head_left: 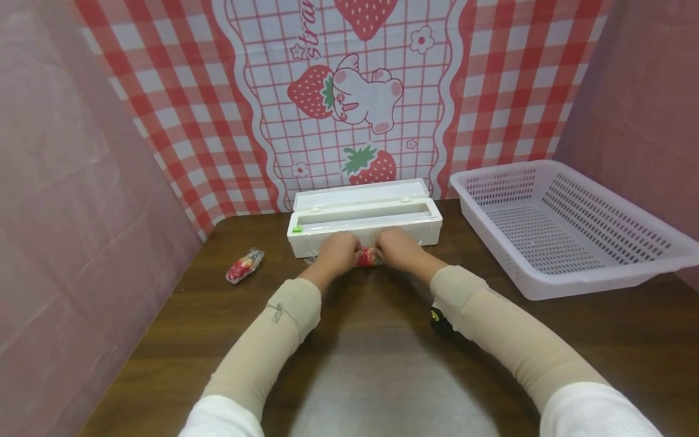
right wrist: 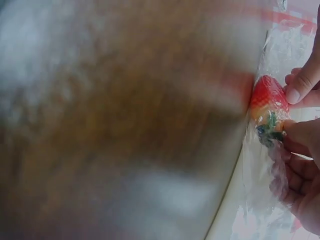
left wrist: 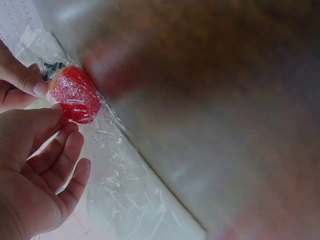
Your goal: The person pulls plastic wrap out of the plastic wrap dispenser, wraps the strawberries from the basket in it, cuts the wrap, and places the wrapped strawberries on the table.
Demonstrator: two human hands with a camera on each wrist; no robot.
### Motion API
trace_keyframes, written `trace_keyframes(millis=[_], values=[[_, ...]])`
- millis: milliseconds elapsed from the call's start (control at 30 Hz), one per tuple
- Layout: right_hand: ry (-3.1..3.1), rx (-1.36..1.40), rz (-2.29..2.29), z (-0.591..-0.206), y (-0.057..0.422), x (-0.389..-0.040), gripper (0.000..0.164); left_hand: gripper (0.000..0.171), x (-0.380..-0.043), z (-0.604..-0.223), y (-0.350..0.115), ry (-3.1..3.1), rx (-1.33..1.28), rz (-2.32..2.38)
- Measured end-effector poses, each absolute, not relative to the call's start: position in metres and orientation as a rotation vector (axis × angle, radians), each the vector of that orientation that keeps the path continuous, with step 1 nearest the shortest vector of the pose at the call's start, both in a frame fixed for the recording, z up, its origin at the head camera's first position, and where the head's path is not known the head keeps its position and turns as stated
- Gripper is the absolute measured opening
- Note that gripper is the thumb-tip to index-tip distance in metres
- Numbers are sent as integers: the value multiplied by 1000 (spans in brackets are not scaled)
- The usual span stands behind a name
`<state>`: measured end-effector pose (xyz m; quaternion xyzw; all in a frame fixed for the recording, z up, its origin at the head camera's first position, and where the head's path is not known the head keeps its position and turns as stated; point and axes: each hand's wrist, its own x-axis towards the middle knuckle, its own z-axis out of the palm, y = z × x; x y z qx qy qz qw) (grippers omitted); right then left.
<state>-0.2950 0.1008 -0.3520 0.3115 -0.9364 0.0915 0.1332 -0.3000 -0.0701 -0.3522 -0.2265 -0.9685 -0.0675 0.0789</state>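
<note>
surface: dark brown wood-grain counter (head_left: 185, 340)
right: perforated white rectangular plastic basket (head_left: 590, 282), upright
back: red-and-white checked cloth (head_left: 491, 109) with printed strawberries
sides: pale pink fabric panels (head_left: 82, 212), creased

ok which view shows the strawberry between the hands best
The right wrist view: the film-wrapped strawberry shows red tip, yellowish shoulder and green leaves together. The left wrist view shows its red body large, leaves partly hidden; the head view shows it small, partly covered.
</note>
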Motion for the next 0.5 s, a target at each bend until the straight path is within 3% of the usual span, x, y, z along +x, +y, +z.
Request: trace_keyframes(millis=[233, 500], values=[[-2726, 861, 338, -354, 101, -292, 10, 11, -294, -352, -71, -2901, -687, -238], [-2649, 924, 321, -352, 100, -291, 9, 16, -293, -334, -95, -2763, -530, -563]])
